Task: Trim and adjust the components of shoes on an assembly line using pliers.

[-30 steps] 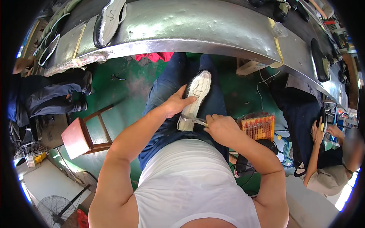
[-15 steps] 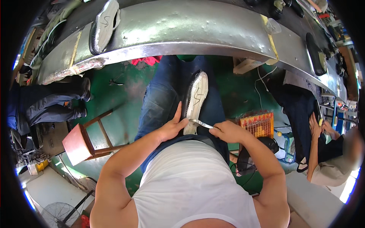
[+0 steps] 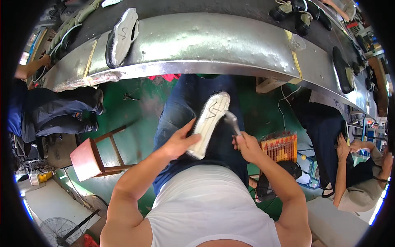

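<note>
The left hand [image 3: 183, 142] had its grip clamped on a shoe [image 3: 210, 121], the thumb lying on the pale underside and the fingers along the left flank. The shoe was held bottom up above the jeans [image 3: 175, 129] on the person's lap, toe pointing away and leaning a little to the right. A dark squiggled line marked its underside, and dark stitching ran along its left edge. The right hand [image 3: 247, 147] had its grip closed around the handle of a metal hand tool [image 3: 232, 120], whose head stood just beside the shoe's right edge, near the toe; whether the two touched could not be told, and blur hid the tool's exact kind.

Beyond the knees ran a desk [image 3: 214, 37] with a dented, shiny metal front. Another shoe [image 3: 122, 39] with a similar pale, squiggled underside lay on its left part. A clear plastic cup [image 3: 297, 42] rested farther right, near a yellow strip, and a black shoe [image 3: 342, 72] lay beyond it. A stool [image 3: 87, 159] with a reddish seat stood on the green floor [image 3: 142, 107] to the left, and a wire-caged fan [image 3: 61, 230] showed at the lower left. At the right, a co-worker [image 3: 362, 189] in a light brown top sat with both hands raised near dark cloth.
</note>
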Tool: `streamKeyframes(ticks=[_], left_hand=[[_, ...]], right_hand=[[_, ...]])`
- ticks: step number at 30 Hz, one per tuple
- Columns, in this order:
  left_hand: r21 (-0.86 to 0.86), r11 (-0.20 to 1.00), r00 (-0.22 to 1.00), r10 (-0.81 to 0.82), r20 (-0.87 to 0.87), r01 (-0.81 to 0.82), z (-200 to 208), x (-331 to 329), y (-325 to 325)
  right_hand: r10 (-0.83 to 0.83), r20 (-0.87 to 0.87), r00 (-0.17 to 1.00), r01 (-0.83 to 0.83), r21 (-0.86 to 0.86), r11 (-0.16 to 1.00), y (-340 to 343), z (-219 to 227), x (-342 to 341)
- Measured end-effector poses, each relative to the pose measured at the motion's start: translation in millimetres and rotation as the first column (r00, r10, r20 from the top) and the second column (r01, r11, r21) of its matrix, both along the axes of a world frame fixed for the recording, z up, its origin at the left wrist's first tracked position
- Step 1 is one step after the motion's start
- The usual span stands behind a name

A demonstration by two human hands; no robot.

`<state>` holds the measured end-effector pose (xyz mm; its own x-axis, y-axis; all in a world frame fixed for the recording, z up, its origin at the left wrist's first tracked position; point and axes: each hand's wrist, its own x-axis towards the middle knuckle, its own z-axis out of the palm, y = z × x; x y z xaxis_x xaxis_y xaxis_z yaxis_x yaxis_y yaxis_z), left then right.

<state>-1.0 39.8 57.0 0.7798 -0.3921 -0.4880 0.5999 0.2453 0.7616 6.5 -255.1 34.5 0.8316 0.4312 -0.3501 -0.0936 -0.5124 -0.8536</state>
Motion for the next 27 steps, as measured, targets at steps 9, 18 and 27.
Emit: streamKeyframes(ticks=[9, 18, 27], left_hand=[[0.231, 0.966, 0.946, 0.038, 0.322, -0.117, 160.2, 141.8, 57.7], [0.622, -0.318, 0.447, -0.893, 0.057, -0.716, 110.7, 440.0, 51.6], [0.566, -0.543, 0.754, -0.612, 0.239, -0.620, 143.5, 409.8, 139.7]], right_hand=[[-0.146, -0.215, 0.966, 0.159, 0.042, 0.986, -5.0, -10.1, 17.1], [-0.136, -0.266, 0.954, 0.165, 0.088, 0.982, -5.2, -22.6, 26.1], [-0.203, -0.337, 0.919, 0.277, 0.188, 0.942, -19.6, -30.0, 24.7]])
